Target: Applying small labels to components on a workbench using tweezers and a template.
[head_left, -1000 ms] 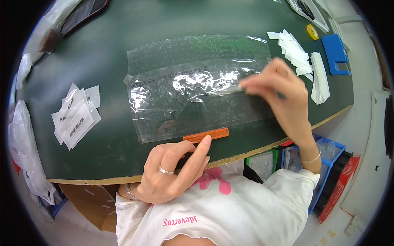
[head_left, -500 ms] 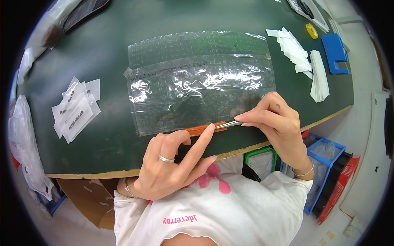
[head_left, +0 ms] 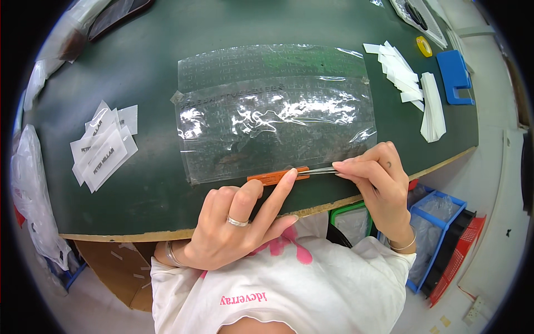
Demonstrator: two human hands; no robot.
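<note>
Between thumb and fingertips, my right hand [head_left: 378,178] pinches one end of slim metal tweezers [head_left: 320,171]. The other end of the tweezers reaches the right part of a flat orange bar [head_left: 270,177], beside my left index fingertip. My left hand [head_left: 233,222] rests at the table's front edge. Its index finger stretches onto the bar, the thumb is apart, and the other fingers curl near the bar's left end. Behind the bar a clear plastic sheet [head_left: 222,150] lies on the green table, taped at its sides. Whether anything small sits at the tweezers' tips cannot be made out.
Printed white labels [head_left: 108,153] lie in a loose pile at the left. White strips [head_left: 399,72], a folded white stack [head_left: 432,106], yellow tape roll [head_left: 424,47] and blue holder [head_left: 455,77] are at the right. Blue crates [head_left: 434,222] stand below the table's right edge.
My right hand has moved right and slightly nearer me, and more of the tweezers now shows between the hands. My left index finger stays on the orange bar.
</note>
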